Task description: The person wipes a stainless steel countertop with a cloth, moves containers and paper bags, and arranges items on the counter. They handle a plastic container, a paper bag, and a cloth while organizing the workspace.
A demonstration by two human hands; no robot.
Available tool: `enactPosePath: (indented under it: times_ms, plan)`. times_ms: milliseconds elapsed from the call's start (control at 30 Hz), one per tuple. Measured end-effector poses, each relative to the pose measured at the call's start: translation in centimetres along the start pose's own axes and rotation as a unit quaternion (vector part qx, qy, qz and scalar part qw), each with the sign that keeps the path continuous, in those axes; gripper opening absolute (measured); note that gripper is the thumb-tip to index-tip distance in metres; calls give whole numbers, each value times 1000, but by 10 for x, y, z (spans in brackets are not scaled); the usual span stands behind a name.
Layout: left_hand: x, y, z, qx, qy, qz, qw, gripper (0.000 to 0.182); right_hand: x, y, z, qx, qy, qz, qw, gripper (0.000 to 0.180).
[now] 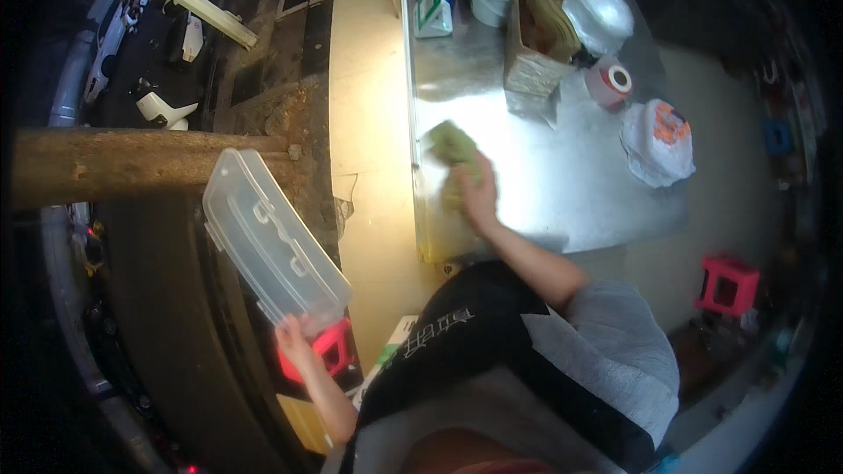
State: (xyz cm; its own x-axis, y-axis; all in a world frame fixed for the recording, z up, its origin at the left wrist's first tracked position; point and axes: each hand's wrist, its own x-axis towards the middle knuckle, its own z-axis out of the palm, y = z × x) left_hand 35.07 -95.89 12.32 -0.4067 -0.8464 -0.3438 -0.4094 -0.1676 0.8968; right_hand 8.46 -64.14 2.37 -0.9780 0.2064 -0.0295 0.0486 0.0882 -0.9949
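Observation:
My left hand (294, 340) grips the lower end of a translucent plastic box or lid (273, 237), held tilted off to the side of the table. Raised ridges and small clip-like shapes show on its face; whether it is a whole box or only its lid I cannot tell. On the shiny metal tabletop (553, 184), close to its left edge, my right hand (479, 194) holds a crumpled green cloth (453, 145). Both the hand and the cloth are slightly blurred.
Farther along the table stand an open carton with brown paper bags (537, 46), a white bucket (489, 3), a tape-like roll (609, 82) and plastic-wrapped stacks (599, 16). A tree trunk (145, 164) rises at left. Pink stools (728, 284) stand on the floor.

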Motion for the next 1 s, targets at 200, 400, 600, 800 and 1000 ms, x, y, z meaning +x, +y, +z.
enactPosePath:
  times_ms: [200,400,600,800,1000]
  plan:
    - [-22,5,15,-34,65,15,997,16,57,34,-25,-444,140,76,882,53]
    - [-28,12,34,-59,41,-45,996,18,146,34,-4,-216,-29,-51,975,44]
    - [-26,5,21,-51,76,36,995,13,289,3,41,-432,0,-39,901,43]
    - [-47,38,29,-35,56,1,998,11,283,13,49,-484,-113,-42,867,41]
    - [-14,44,40,-23,10,-2,1000,11,183,35,22,-372,-205,-238,873,30]
